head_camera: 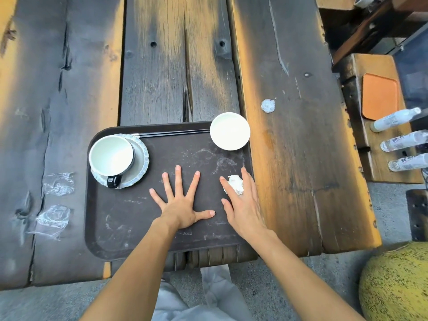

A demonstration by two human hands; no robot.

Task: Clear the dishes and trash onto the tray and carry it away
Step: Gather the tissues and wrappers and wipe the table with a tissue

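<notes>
Two crumpled pieces of clear plastic film lie on the dark planks of the wooden table near its left side, just beside the left edge of the tray. The dark brown tray sits at the near edge of the table, its near rim reaching the table's end. In the tray's far left corner a white cup with a black handle stands on a pale saucer with a ruffled rim. A pair of dark chopsticks lies along the tray's far edge, running from the saucer toward the far right corner. There a small white bowl stands upright, overlapping the tray's rim.

The left hand lies palm down on the middle of the tray, fingers spread wide and flat, holding nothing. The right hand is near the tray's right edge, fingers loosely apart, with a crumpled white napkin under its fingertips; whether the fingers pinch it or only rest on it cannot be told.

Past the tray, on the right plank, is a small whitish patch. Beyond the table's right edge, a wooden bench carries an orange tray and three clear bottles.
</notes>
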